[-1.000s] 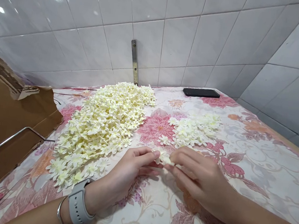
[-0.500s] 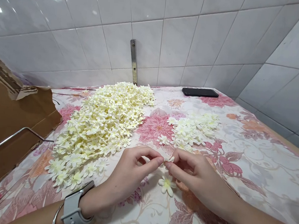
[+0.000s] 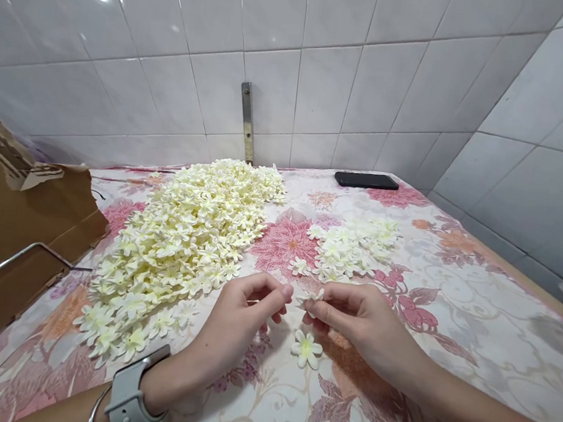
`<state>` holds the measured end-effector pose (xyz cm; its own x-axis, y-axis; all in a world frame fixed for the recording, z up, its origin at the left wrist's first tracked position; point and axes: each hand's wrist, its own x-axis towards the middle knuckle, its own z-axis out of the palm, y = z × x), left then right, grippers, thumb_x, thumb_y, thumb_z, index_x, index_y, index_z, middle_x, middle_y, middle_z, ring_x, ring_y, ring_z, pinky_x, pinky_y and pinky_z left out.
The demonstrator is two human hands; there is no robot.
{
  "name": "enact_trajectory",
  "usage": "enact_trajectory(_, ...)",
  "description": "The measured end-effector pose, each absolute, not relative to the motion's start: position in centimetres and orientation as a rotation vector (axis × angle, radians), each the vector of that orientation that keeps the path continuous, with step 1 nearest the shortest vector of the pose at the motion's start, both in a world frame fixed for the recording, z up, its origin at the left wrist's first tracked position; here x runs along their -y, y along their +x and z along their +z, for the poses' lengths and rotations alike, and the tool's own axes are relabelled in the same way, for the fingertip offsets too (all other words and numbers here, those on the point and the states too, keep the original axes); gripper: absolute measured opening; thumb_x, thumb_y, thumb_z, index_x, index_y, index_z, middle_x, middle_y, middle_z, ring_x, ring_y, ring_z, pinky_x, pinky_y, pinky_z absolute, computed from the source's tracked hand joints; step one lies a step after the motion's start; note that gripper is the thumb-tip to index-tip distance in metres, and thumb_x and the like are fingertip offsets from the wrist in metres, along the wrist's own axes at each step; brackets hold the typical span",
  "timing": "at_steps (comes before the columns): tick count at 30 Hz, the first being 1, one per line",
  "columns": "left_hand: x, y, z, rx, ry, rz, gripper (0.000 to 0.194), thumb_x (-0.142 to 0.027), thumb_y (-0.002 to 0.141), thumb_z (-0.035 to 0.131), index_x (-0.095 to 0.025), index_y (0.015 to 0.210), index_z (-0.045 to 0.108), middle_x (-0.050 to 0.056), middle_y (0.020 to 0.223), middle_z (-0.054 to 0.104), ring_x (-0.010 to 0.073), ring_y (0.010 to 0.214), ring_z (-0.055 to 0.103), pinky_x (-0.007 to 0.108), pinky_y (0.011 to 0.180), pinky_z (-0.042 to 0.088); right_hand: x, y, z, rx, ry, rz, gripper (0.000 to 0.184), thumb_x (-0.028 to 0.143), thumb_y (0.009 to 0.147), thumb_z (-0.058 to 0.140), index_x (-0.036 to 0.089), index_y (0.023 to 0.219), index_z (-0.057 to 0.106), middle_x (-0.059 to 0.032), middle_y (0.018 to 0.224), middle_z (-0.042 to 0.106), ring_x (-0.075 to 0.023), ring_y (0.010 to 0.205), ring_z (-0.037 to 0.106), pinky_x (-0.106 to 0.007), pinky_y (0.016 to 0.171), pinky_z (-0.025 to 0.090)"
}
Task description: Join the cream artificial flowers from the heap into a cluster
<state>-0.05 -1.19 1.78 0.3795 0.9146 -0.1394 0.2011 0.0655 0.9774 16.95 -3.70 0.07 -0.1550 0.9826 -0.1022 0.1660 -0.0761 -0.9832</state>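
Note:
My right hand (image 3: 356,321) pinches a small cream fabric flower (image 3: 313,295) between thumb and fingertips, low over the floral tablecloth (image 3: 453,303). My left hand (image 3: 240,317), with a grey watch on its wrist, sits just to the left with its fingers curled and pinched together; whether it holds anything is hidden. A single flower (image 3: 306,348) lies flat on the cloth below the fingertips. A large pile of the same flowers (image 3: 183,234) spreads to the left, and a smaller pile (image 3: 353,245) lies beyond my right hand.
A black phone (image 3: 366,180) lies at the table's far edge by the tiled wall. A brown cardboard box (image 3: 13,223) with a metal rod (image 3: 4,264) stands at the left. A metal bracket (image 3: 246,121) is fixed to the wall.
The stacked flowers between my hands came apart: one dropped onto the cloth, the other stays in my right fingers. My left hand has drawn slightly away to the left.

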Motion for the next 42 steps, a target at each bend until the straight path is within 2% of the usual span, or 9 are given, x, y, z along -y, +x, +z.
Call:
enact_trajectory(6, 1.4, 0.0, 1.9, -1.017, 1.398, 0.579, 0.033, -0.042, 0.079, 0.057, -0.015, 0.060, 0.059, -0.002, 0.055, 0.053, 0.0087, 0.048, 0.045, 0.020, 0.048, 0.033, 3.7, 17.1, 0.6, 1.478, -1.283, 1.246, 0.035, 0.037, 0.082, 0.054, 0.018, 0.054, 0.047, 0.0026, 0.054, 0.044, -0.0108, 0.053, 0.043, -0.023, 0.050, 0.037)
enact_trajectory(10, 1.4, 0.0, 1.9, -0.956, 1.397, 0.530, 0.039, -0.046, 0.081, 0.053, -0.015, 0.060, 0.064, -0.001, 0.053, 0.055, 0.0097, 0.049, 0.045, 0.021, 0.051, 0.034, 3.6, 17.3, 0.4, 1.512, -1.279, 1.221, 0.042, 0.042, 0.085, 0.049, 0.020, 0.051, 0.037, 0.0046, 0.052, 0.033, -0.0103, 0.050, 0.033, -0.023, 0.046, 0.031)
enact_trajectory(20, 1.4, -0.1, 1.5, -0.895, 1.208, 0.515, 0.039, -0.048, 0.084, 0.051, -0.015, 0.066, 0.064, -0.001, 0.060, 0.057, 0.0087, 0.051, 0.049, 0.020, 0.050, 0.034, 3.5, 17.5, 0.3, 1.584, -1.330, 1.149, 0.050, 0.049, 0.086, 0.048, 0.021, 0.051, 0.026, 0.0060, 0.052, 0.021, -0.0093, 0.048, 0.021, -0.026, 0.045, 0.018)
enact_trajectory(24, 1.3, 0.1, 1.5, -0.960, 1.168, 0.567, 0.039, -0.048, 0.081, 0.054, -0.014, 0.065, 0.063, -0.001, 0.057, 0.055, 0.0088, 0.049, 0.049, 0.019, 0.047, 0.033, 2.0, 19.2, 1.2, 1.684, -1.609, 0.642, 0.055, 0.056, 0.085, 0.043, 0.022, 0.050, 0.017, 0.0059, 0.047, 0.017, -0.0088, 0.043, 0.017, -0.027, 0.043, 0.016)
enact_trajectory(27, 1.4, 0.3, 1.5, -0.989, 1.146, 0.558, 0.041, -0.049, 0.080, 0.053, -0.014, 0.062, 0.063, -0.001, 0.054, 0.054, 0.0080, 0.047, 0.047, 0.018, 0.045, 0.031, 0.1, 21.3, 1.6, 1.690, -1.700, 0.378, 0.060, 0.056, 0.077, 0.055, 0.022, 0.047, 0.016, 0.0053, 0.047, 0.016, -0.0101, 0.047, 0.015, -0.029, 0.047, 0.015)
enact_trajectory(31, 1.7, 0.4, 1.6, -1.016, 1.135, 0.562, 0.041, -0.050, 0.079, 0.054, -0.015, 0.061, 0.063, -0.001, 0.054, 0.055, 0.0076, 0.045, 0.045, 0.019, 0.044, 0.030, -1.2, 22.9, 1.3, 1.699, -1.792, 0.293, 0.057, 0.056, 0.083, 0.043, 0.022, 0.046, 0.016, 0.0047, 0.044, 0.018, -0.0107, 0.044, 0.020, -0.029, 0.047, 0.017)
enact_trajectory(34, 1.9, 0.5, 1.8, -1.033, 1.157, 0.579, 0.042, -0.051, 0.079, 0.053, -0.015, 0.061, 0.064, 0.000, 0.055, 0.055, 0.0081, 0.045, 0.044, 0.019, 0.044, 0.030, -1.3, 22.8, 1.1, 1.721, -1.799, 0.282, 0.050, 0.051, 0.087, 0.038, 0.022, 0.049, 0.021, 0.0045, 0.045, 0.025, -0.0112, 0.044, 0.027, -0.028, 0.047, 0.022)
enact_trajectory(39, 1.7, 0.4, 1.8, -1.080, 1.334, 0.562, 0.040, -0.048, 0.082, 0.050, -0.016, 0.061, 0.060, -0.001, 0.056, 0.054, 0.0094, 0.047, 0.044, 0.020, 0.045, 0.029, -1.2, 22.8, 1.2, 1.699, -1.788, 0.201, 0.034, 0.042, 0.082, 0.049, 0.022, 0.057, 0.036, 0.0036, 0.052, 0.043, -0.0133, 0.050, 0.039, -0.026, 0.050, 0.028)
enact_trajectory(42, 1.3, -0.1, 1.6, -1.127, 1.669, 0.573, 0.026, -0.040, 0.081, 0.055, -0.017, 0.068, 0.062, 0.000, 0.062, 0.056, 0.0125, 0.055, 0.048, 0.022, 0.051, 0.033, -1.3, 23.1, 1.1, 1.683, -1.767, 0.167, 0.025, 0.042, 0.073, 0.062, 0.021, 0.073, 0.048, 0.0001, 0.067, 0.056, -0.0165, 0.059, 0.050, -0.026, 0.053, 0.034)
